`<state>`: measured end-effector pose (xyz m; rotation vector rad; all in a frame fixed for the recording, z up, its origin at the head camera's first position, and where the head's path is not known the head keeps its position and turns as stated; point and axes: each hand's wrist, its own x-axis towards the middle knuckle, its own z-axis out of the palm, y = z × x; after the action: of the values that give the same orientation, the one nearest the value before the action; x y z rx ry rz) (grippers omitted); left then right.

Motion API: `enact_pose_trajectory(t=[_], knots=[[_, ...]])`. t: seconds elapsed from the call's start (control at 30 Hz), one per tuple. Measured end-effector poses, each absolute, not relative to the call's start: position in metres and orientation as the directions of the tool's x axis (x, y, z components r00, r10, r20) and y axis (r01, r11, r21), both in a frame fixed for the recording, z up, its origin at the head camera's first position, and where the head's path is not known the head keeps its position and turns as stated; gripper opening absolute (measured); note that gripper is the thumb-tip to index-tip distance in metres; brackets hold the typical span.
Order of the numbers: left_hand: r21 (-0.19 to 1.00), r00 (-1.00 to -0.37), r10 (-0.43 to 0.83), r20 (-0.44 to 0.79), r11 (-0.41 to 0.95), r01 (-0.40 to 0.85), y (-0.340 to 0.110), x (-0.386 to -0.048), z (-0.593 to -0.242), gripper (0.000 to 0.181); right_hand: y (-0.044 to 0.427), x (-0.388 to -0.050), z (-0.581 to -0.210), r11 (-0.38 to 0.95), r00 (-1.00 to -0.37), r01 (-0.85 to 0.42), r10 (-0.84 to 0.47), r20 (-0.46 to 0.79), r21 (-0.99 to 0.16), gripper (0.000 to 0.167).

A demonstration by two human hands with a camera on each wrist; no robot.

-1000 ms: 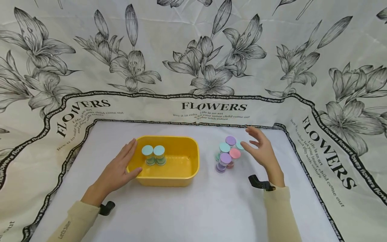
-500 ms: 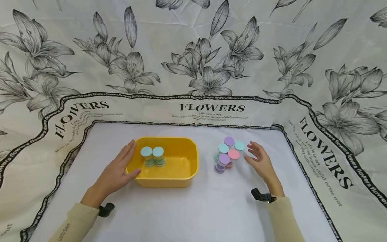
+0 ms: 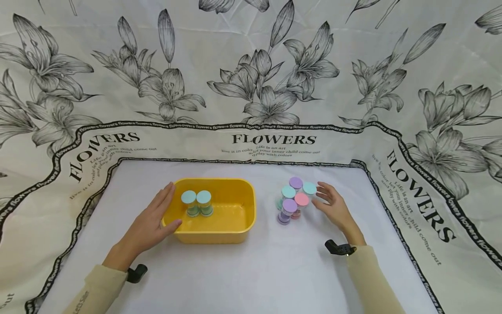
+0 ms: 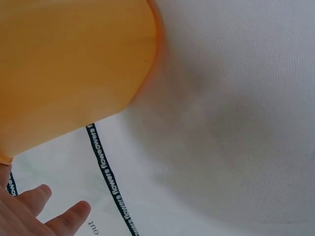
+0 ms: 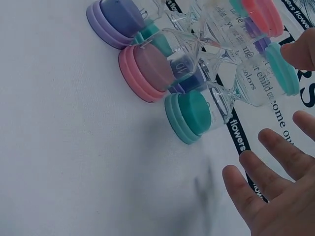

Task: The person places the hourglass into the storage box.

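Observation:
Beside the left end of a yellow plastic bin (image 3: 213, 237), my left hand (image 3: 147, 226) rests with extended fingers along the wall and the thumb by the near rim. Two sand timers with pale blue caps (image 3: 204, 197) stand upright inside the bin. To its right, several sand timers form a tight upright cluster with purple (image 3: 290, 205), pink (image 3: 301, 199) and teal caps. My right hand (image 3: 333, 209) is at the cluster's right side, nearest a teal-capped sand timer (image 5: 189, 118). Its fingers are spread and loosely bent. The thumb (image 5: 300, 51) overlaps the timer's upper cap in the right wrist view; contact cannot be told.
A white cloth (image 3: 251, 279) covers the table. Behind and at both sides hangs a flower-printed fabric (image 3: 274, 144) with black lettered borders. A black wrist camera mount (image 3: 339, 247) sits on the right wrist, another mount (image 3: 137, 273) on the left.
My right hand first lowers beside the cluster, then moves slightly left toward the teal-capped sand timer. The left hand keeps its place at the bin. The head view shifts a little.

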<state>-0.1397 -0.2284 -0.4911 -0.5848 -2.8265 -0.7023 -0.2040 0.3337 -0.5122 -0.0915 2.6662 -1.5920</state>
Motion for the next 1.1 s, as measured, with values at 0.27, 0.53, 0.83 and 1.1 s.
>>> enact_pose_trajectory(t=[0.27,0.53,0.83,1.1], knots=[[0.412,-0.907,0.335,0.256,0.811,0.416,-0.228,-0.141,-0.49,0.094,0.334,-0.213,-0.505,0.49,-0.993,-0.065,-0.115,0.009,-0.869,0.075],[0.426,-0.908,0.327,0.262,0.805,0.412,-0.228,-0.141,-0.49,0.094,0.331,-0.221,-0.503,0.523,-0.99,-0.039,-0.135,-0.037,-0.852,0.072],[0.418,-0.909,0.328,0.258,0.81,0.411,-0.227,-0.143,-0.489,0.095,0.323,-0.215,-0.491,0.517,-0.985,-0.035,-0.16,-0.057,-0.855,0.068],[0.434,-0.918,0.319,0.237,0.81,0.394,-0.227,-0.141,-0.489,0.095,0.331,-0.228,-0.517,0.519,-0.983,-0.054,-0.176,-0.045,-0.853,0.066]])
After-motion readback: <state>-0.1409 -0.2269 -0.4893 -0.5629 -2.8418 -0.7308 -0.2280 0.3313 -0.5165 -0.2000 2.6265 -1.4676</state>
